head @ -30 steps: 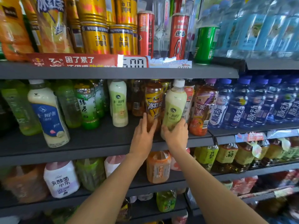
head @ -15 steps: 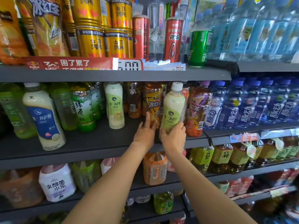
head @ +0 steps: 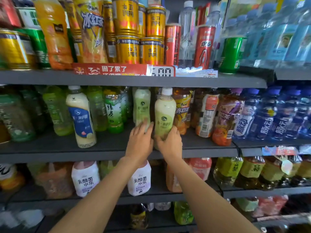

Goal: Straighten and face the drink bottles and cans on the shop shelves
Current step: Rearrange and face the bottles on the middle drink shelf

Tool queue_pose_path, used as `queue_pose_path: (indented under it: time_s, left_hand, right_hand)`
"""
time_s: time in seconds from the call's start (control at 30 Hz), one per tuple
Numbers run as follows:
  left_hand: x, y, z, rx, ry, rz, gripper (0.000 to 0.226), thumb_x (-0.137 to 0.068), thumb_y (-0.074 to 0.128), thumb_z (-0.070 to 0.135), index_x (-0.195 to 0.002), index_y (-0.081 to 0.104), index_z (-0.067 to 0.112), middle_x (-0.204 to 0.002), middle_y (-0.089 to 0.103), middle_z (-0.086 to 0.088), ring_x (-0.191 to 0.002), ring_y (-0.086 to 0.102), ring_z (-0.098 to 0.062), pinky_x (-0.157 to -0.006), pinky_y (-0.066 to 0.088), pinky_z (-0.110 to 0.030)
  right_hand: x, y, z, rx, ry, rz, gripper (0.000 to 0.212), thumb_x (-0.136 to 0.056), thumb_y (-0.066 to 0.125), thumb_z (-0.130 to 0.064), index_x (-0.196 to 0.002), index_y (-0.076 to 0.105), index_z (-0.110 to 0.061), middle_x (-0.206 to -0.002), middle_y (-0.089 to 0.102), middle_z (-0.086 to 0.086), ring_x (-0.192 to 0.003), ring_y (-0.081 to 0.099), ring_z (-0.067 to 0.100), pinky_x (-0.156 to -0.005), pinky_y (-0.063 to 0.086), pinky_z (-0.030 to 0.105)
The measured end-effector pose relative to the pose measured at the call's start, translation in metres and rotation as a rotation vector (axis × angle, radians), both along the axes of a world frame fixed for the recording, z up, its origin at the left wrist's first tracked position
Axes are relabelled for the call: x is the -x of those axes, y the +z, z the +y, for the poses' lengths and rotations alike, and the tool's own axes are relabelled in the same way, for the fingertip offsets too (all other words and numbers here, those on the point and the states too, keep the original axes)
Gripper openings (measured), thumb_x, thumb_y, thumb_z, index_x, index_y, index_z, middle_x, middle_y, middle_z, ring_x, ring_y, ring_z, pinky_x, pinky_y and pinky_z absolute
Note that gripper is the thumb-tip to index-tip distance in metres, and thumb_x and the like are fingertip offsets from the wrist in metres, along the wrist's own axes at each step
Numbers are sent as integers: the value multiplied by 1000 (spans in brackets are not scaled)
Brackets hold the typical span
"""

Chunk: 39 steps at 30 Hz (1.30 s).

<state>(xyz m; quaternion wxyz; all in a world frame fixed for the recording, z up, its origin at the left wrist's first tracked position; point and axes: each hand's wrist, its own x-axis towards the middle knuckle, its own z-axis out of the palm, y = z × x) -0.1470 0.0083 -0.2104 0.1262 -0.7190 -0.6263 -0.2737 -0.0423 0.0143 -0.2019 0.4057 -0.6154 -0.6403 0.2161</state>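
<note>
Right hand: the right hand (head: pixel 170 143) reaches up, fingers wrapped round the base of a pale green milky plastic bottle with a white cap (head: pixel 164 113).
Left hand: the left hand (head: pixel 139 142) lies flat, fingers extended, just left of that bottle.
Bottle: upright at the front of the dark grey middle shelf (head: pixel 107 152).
Hidden: the bottle's foot sits behind the fingers.

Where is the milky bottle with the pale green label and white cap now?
In the head view, the milky bottle stands at centre on the middle shelf, gripped by the right hand, beside the iced tea bottle.
</note>
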Motion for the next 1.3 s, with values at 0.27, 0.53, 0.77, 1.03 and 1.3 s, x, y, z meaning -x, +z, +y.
queue_pose_path:
  time_s: [0.27, 0.53, 0.77, 1.03, 1.3]
  left_hand:
    - [58, 15, -15, 131, -8, -482, 65, -95, 47, 32, -149, 14, 17, -153, 28, -5, -138, 32, -21, -112, 30, -37]
    - [64, 24, 3, 254, 36, -705, 66, -91, 55, 15, -147, 22, 24, -140, 48, -9, -128, 47, -25, -106, 40, -43]
    - [60, 21, 11, 271, 36, -712, 65, -93, 52, 16, -148, 18, 24, -141, 46, -9, -127, 47, -26, -102, 42, -39]
    - [57, 15, 11, 356, 19, -637, 77, -93, 52, 17, -150, 1, 21, -145, 41, -9, -130, 45, -26, -106, 38, -39]
    - [53, 7, 13, 281, 71, -659, 82, -89, 59, 14, -149, 5, 24, -144, 41, -5, -130, 45, -23, -106, 38, -40]
  right_hand:
    - [76, 2, 2, 5, 136, -7, 44, -92, 51, -21, -127, 36, 0, -125, 50, 20, -113, 51, 38, -86, 43, 40]
    - [87, -1, 20, 66, 139, 56, 59, -89, 57, -19, -139, 28, -2, -131, 45, 19, -118, 48, 37, -89, 43, 40]
    - [73, -15, 48, 67, 270, -9, 113, -55, 69, -54, -145, 20, -8, -148, 31, 14, -138, 29, 29, -110, 30, 51]
    - [49, -22, 57, 59, 356, -534, 105, -83, 47, -64, -149, -13, -9, -158, -16, 8, -146, -17, 21, -117, -7, 46]
    - [45, -21, 65, 101, 429, -677, 99, -85, 40, -66, -148, -14, -12, -158, -17, 5, -146, -16, 19, -116, -8, 47]
